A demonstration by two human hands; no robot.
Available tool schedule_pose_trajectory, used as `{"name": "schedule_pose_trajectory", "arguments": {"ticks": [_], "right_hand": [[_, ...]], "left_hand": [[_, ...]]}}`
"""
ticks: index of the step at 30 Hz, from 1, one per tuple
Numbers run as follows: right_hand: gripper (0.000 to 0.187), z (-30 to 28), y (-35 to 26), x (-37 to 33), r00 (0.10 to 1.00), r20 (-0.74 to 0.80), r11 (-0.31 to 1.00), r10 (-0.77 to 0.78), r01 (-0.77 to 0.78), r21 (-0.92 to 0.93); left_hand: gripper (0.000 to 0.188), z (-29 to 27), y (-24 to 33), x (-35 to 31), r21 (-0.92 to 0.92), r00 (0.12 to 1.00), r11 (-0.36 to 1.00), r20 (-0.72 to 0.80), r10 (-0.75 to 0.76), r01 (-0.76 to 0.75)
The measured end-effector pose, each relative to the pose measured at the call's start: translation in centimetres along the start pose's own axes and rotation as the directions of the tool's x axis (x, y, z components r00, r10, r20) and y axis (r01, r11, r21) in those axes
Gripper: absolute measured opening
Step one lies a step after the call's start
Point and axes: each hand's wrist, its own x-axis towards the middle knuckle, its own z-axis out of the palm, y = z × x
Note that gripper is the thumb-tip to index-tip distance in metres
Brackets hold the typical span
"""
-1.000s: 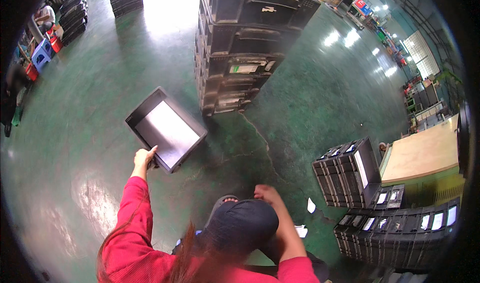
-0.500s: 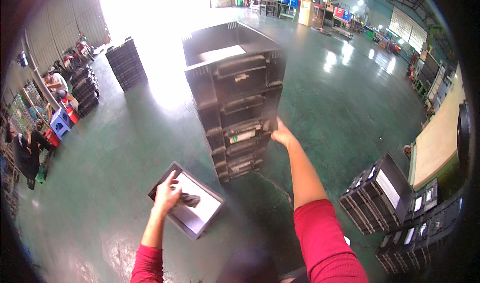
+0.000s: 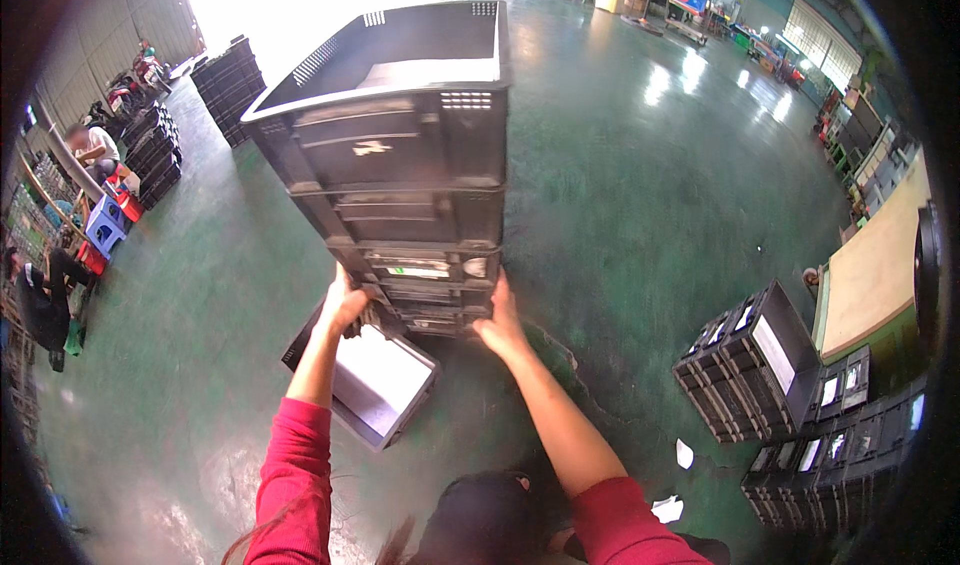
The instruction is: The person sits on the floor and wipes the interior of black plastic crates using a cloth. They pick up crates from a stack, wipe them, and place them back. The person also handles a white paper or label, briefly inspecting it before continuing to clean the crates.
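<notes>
A tall stack of black plastic crates [image 3: 405, 150] stands in front of me, its top crate open with a white sheet [image 3: 430, 73] inside. My left hand [image 3: 343, 305] grips the left side of a lower crate, the thumb on its front face. Bunched under that hand is a dark, crumpled cloth-like thing [image 3: 362, 317], partly hidden. My right hand [image 3: 503, 327] is closed on the right side of a lower crate, thumb in front, some fingers out of sight behind it. Beside the stack's base, under my left arm, a single black crate [image 3: 412, 405] with a white lining lies on the floor.
More stacked black crates [image 3: 745, 375] stand at the right, near a pale board [image 3: 872, 265]. White scraps [image 3: 684, 453] lie on the green floor. Farther left are other crate stacks [image 3: 228, 87], a blue stool [image 3: 106, 225] and two seated people [image 3: 95, 150].
My left hand has moved from above the floor crate to the stack's left side. The stack appears closer and farther left, with my right hand still on its right side.
</notes>
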Motion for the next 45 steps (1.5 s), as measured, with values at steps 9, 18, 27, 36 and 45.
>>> {"name": "schedule_pose_trajectory", "arguments": {"ticks": [9,18,27,36,45], "right_hand": [[0.048,-13.6,-25.5,6.8,0.633,-0.458,0.776,-0.624,0.571,-0.267],[0.04,-10.1,-32.2,14.5,0.553,0.339,0.387,-0.762,0.807,-0.446],[0.031,-10.4,-31.9,17.3,0.402,0.462,0.286,-0.791,0.909,-0.302],[0.034,-14.6,-30.9,19.1,0.683,0.11,0.548,-0.722,0.662,-0.511],[0.042,-22.7,-27.8,20.8,0.784,-0.425,0.694,-0.452,0.01,-0.72]], "left_hand": [[0.083,-2.1,-0.6,0.9,0.26,0.988,0.961,0.093,-0.121,0.093],[0.074,-1.6,-4.5,2.3,0.102,0.978,0.993,0.191,-0.083,0.064],[0.068,-0.2,-6.5,3.2,-0.055,0.987,0.995,0.138,-0.079,0.087],[0.053,3.4,-1.4,-1.3,0.136,0.995,0.988,0.052,-0.08,0.073],[0.082,11.1,2.6,-4.4,0.041,0.995,0.997,0.08,0.059,-0.062]]}}
